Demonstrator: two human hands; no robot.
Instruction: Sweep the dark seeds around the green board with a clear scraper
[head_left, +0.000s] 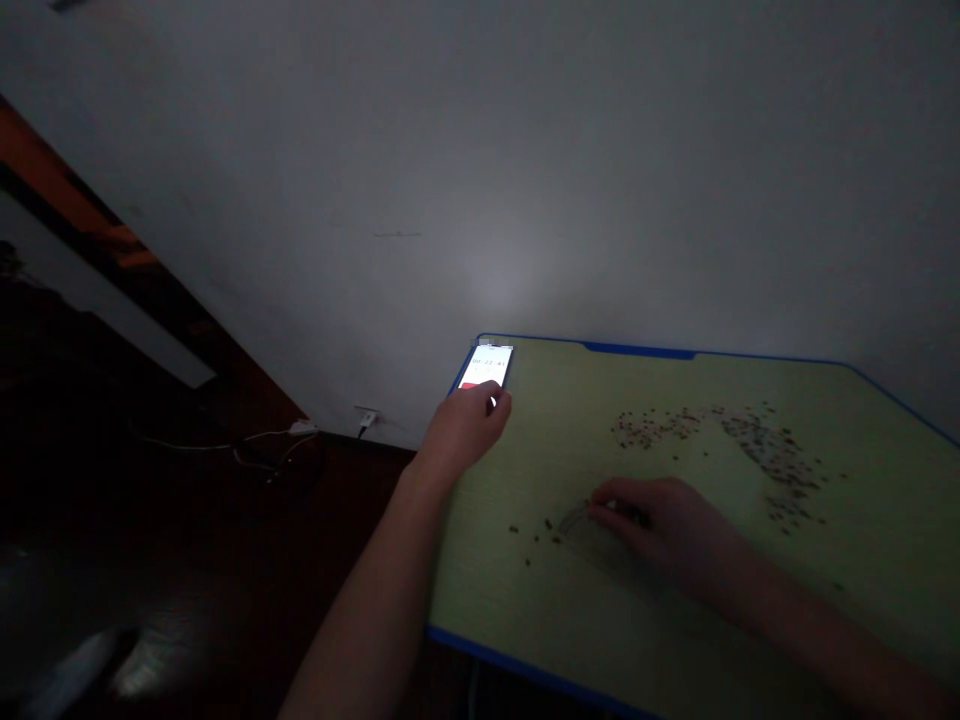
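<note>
My left hand [474, 422] is over the lower end of a lit phone [486, 364] at the table's far left corner. Its fingers are curled together, and what they hold, if anything, is hidden. Lower and to the right, my right hand [654, 515] is closed in a pinch just above the tabletop. A thin, faint curved strand [574, 520] runs from its fingertips; the dim light hides what it is made of. Several small dark bits [547, 525] lie loose beside that strand.
The yellow-green table [555, 410] has a blue edge and stands against a pale wall [637, 180]. A broad scatter of small dark pieces [772, 455] lies on its right half. White cables [255, 440] and a plug [367, 420] are at the left by the dark floor.
</note>
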